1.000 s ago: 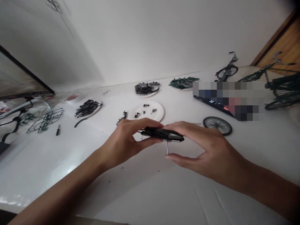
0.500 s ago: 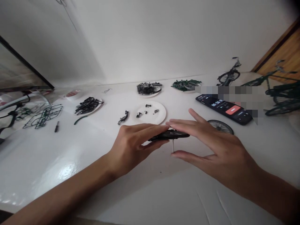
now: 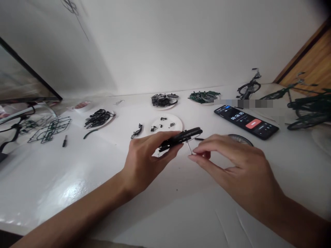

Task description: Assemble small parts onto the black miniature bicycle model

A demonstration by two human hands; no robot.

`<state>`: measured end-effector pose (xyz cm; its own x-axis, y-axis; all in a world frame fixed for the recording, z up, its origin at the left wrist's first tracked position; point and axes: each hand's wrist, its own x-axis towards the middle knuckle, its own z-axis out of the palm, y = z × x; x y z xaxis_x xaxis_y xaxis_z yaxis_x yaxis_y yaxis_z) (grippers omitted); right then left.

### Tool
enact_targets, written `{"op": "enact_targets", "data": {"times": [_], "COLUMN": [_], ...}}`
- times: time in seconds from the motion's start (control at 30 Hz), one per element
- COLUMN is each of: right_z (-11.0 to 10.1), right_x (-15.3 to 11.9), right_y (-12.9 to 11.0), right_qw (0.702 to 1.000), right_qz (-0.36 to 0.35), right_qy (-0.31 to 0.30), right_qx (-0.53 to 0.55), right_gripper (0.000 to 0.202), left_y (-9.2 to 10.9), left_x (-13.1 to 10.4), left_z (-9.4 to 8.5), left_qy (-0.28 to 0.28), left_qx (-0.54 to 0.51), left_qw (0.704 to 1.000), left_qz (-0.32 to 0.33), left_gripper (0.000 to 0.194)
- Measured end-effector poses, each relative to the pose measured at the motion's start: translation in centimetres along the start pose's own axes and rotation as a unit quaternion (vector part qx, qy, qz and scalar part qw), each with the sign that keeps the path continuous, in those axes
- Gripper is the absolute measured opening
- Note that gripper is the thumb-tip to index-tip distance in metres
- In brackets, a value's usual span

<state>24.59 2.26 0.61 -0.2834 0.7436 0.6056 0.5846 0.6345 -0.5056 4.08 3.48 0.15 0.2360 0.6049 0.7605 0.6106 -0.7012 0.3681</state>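
My left hand [image 3: 147,158] grips a black model bicycle part [image 3: 181,137] between fingers and thumb. A wheel shows at its far right end, and the piece tilts up to the right. From its underside a thin metal rod [image 3: 189,148] points down. The thumb and forefinger of my right hand [image 3: 232,165] are closed around the rod's lower end. Behind that hand, a loose spoked wheel [image 3: 241,139] lies on the table, partly hidden. Just beyond my left hand are a small black part [image 3: 137,131] and a paper plate [image 3: 178,126] bearing several small black pieces.
Farther back stand plates of black parts [image 3: 164,100] and green parts [image 3: 205,97]. To the left lie more black parts [image 3: 98,119], green sprue frames [image 3: 54,129] and a small screwdriver [image 3: 64,141]. A phone timer [image 3: 245,122] and model bicycles [image 3: 307,100] occupy the right.
My right fingers have come off the top of the bicycle part and closed at the rod's lower end. The part has tilted, its wheel end rising.
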Motion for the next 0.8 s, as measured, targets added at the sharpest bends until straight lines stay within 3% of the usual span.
{"op": "enact_targets", "data": {"times": [0.23,0.37,0.47,0.6,0.7,0.8], "right_z": [0.3,0.1,-0.1,-0.3,-0.3,-0.4], "right_x": [0.2,0.5,0.5,0.4,0.4,0.3], "right_y": [-0.7,-0.8,-0.6,0.0,0.6,1.0], "right_qw": [0.972,0.955,0.959,0.976,0.986,0.991], "right_qz": [0.184,0.221,0.219,0.173,0.129,0.09], "right_qy": [-0.061,-0.087,-0.082,-0.062,-0.065,-0.068], "right_qx": [0.133,0.179,0.161,0.113,0.083,0.07], "right_gripper": [0.01,0.018,0.024,0.02,0.019,0.02], "left_y": [-0.5,-0.8,-0.6,-0.2,-0.3,-0.5], "left_x": [-0.2,-0.5,-0.5,-0.2,0.0,0.2], "left_z": [0.3,0.3,0.2,0.0,-0.1,-0.3], "left_qy": [-0.001,-0.02,-0.045,-0.095,-0.135,-0.154], "left_qx": [0.033,0.028,-0.003,-0.126,-0.221,-0.301], "left_qw": [0.996,0.994,0.994,0.988,0.962,0.931], "left_qz": [0.077,0.103,0.1,-0.001,-0.089,-0.137], "left_gripper": [0.036,0.051,0.056,0.047,0.041,0.04]}}
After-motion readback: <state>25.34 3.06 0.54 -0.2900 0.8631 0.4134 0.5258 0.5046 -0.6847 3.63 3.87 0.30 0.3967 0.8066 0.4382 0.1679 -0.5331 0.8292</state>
